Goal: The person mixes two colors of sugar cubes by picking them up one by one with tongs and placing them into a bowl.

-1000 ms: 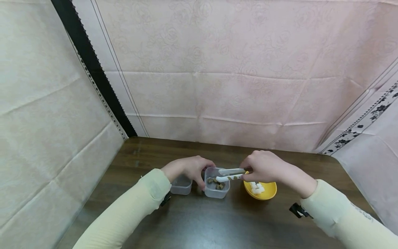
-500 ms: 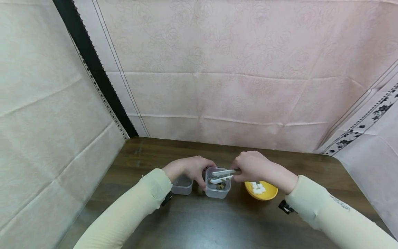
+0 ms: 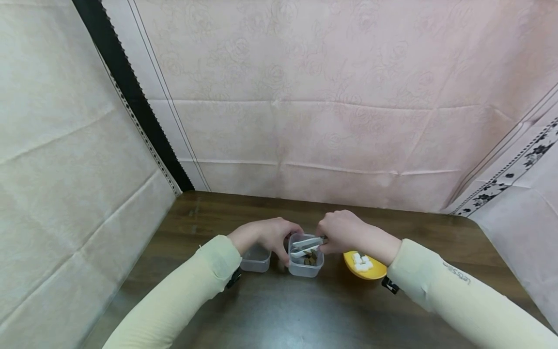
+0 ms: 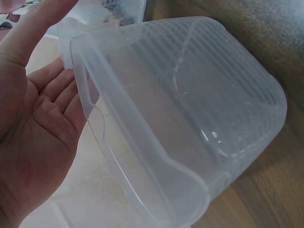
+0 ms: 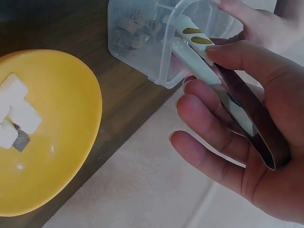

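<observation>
My left hand (image 3: 270,235) holds the left side of a clear plastic container (image 3: 305,271), thumb near and fingers at the far rim. Several small brown cubes (image 3: 310,260) lie in it. The right hand (image 3: 342,232) grips a pair of tongs (image 5: 247,99) with white, leaf-patterned ends. Those tips reach inside the container; whether they pinch a cube cannot be seen. Below the right forearm stands a yellow bowl (image 3: 368,274) with several white cubes (image 5: 24,116) and a dark brown cube (image 5: 21,141).
A second clear container (image 3: 255,264) stands left of the held one, partly under the left hand; it fills much of the left wrist view. The brown wooden table (image 3: 279,310) meets a pale cloth wall (image 3: 331,145) at its far edge.
My right hand has moved left from above the yellow bowl, and the tongs have gone down into the container. The left hand has stayed on the container.
</observation>
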`<act>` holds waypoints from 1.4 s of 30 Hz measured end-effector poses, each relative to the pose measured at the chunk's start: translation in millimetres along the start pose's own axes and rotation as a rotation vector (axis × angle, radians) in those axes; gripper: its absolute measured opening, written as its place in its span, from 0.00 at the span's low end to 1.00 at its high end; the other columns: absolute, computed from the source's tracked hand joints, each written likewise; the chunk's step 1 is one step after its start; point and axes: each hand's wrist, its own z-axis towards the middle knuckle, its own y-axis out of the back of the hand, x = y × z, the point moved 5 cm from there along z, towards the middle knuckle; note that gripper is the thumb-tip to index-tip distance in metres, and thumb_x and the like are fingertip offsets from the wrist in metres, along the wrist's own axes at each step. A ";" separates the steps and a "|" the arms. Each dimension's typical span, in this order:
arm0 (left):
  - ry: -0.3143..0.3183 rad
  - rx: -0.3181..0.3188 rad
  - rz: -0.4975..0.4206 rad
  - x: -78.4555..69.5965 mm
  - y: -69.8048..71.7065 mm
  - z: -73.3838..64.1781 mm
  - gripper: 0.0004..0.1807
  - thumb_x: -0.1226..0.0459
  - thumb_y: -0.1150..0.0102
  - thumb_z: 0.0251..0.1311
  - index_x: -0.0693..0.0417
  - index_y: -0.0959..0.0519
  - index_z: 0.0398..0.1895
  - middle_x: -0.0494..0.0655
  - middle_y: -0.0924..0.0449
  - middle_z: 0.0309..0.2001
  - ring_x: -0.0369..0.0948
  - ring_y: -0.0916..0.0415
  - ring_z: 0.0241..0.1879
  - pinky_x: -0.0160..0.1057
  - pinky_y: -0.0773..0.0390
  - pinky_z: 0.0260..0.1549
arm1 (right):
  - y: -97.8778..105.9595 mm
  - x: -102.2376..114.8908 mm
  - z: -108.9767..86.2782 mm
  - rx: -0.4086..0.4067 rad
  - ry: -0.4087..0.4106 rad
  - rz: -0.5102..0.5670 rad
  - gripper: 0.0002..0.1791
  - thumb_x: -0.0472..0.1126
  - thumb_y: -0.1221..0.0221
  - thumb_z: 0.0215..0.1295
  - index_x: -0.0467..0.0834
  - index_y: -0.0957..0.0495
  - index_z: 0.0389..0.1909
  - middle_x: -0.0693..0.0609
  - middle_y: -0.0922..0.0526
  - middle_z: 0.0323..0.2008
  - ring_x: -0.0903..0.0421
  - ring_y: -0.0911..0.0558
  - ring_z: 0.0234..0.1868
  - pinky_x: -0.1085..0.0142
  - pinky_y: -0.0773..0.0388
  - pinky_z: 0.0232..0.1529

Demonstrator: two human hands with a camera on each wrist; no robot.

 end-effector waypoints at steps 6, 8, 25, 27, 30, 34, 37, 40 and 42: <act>0.002 0.001 0.006 -0.3 1.4 -0.6 0.40 0.61 0.14 0.50 0.49 0.22 0.67 0.39 0.16 0.50 0.39 0.19 0.48 0.39 0.18 0.49 | -1.8 1.4 9.5 0.040 -0.013 -0.062 0.08 0.46 0.26 0.61 0.51 0.13 0.24 0.62 0.27 0.16 0.62 0.32 0.18 0.70 0.34 0.21; 0.002 0.002 0.003 -0.2 1.4 -0.7 0.39 0.61 0.14 0.50 0.49 0.22 0.67 0.40 0.15 0.51 0.39 0.19 0.48 0.40 0.19 0.50 | -1.9 2.9 11.4 0.050 -0.013 -0.076 0.09 0.46 0.26 0.61 0.51 0.13 0.25 0.61 0.27 0.16 0.61 0.32 0.18 0.70 0.33 0.21; 0.006 0.006 -0.007 0.4 0.4 -1.5 0.41 0.60 0.14 0.52 0.49 0.24 0.69 0.41 0.16 0.51 0.45 0.18 0.51 0.41 0.18 0.49 | -9.9 7.1 14.9 0.065 0.002 -0.113 0.14 0.47 0.26 0.61 0.51 0.17 0.19 0.61 0.29 0.15 0.61 0.35 0.18 0.70 0.38 0.19; 0.003 0.005 -0.003 0.1 0.5 -1.7 0.41 0.60 0.14 0.52 0.49 0.24 0.70 0.41 0.16 0.51 0.45 0.18 0.51 0.40 0.18 0.50 | -9.7 8.2 15.5 0.061 0.010 -0.117 0.15 0.46 0.26 0.62 0.51 0.18 0.19 0.60 0.29 0.15 0.61 0.35 0.18 0.70 0.38 0.19; -0.005 0.004 -0.002 -0.1 0.3 -1.6 0.41 0.60 0.14 0.52 0.50 0.24 0.69 0.41 0.16 0.52 0.43 0.18 0.51 0.39 0.18 0.50 | -9.1 9.6 15.6 0.064 0.017 -0.112 0.15 0.45 0.26 0.62 0.50 0.18 0.18 0.60 0.29 0.15 0.61 0.35 0.18 0.70 0.38 0.20; -0.012 0.005 -0.004 -0.8 0.4 -1.4 0.40 0.61 0.15 0.52 0.51 0.24 0.69 0.41 0.16 0.50 0.43 0.18 0.49 0.39 0.18 0.48 | -7.9 8.8 13.7 0.073 0.009 -0.093 0.14 0.45 0.26 0.63 0.50 0.17 0.20 0.60 0.28 0.16 0.61 0.34 0.18 0.70 0.36 0.20; -0.013 0.006 0.001 -0.9 0.6 -1.2 0.40 0.61 0.15 0.52 0.51 0.24 0.69 0.40 0.16 0.48 0.44 0.18 0.49 0.39 0.19 0.47 | -5.9 6.7 10.8 0.071 -0.004 -0.073 0.12 0.45 0.27 0.64 0.50 0.15 0.21 0.61 0.27 0.17 0.62 0.33 0.18 0.70 0.35 0.20; -0.014 0.004 0.007 -0.5 0.2 -0.5 0.40 0.61 0.15 0.52 0.51 0.23 0.68 0.38 0.17 0.48 0.45 0.18 0.50 0.39 0.19 0.47 | -2.2 4.8 6.0 0.049 -0.004 -0.052 0.11 0.45 0.26 0.64 0.50 0.13 0.23 0.61 0.26 0.17 0.63 0.32 0.18 0.70 0.34 0.21; -0.014 0.003 0.006 -0.4 0.2 -0.3 0.40 0.61 0.14 0.51 0.50 0.23 0.68 0.37 0.17 0.49 0.45 0.18 0.52 0.39 0.19 0.49 | 0.5 3.3 1.4 0.029 -0.002 -0.039 0.11 0.44 0.26 0.64 0.50 0.13 0.23 0.61 0.28 0.16 0.63 0.34 0.18 0.70 0.36 0.20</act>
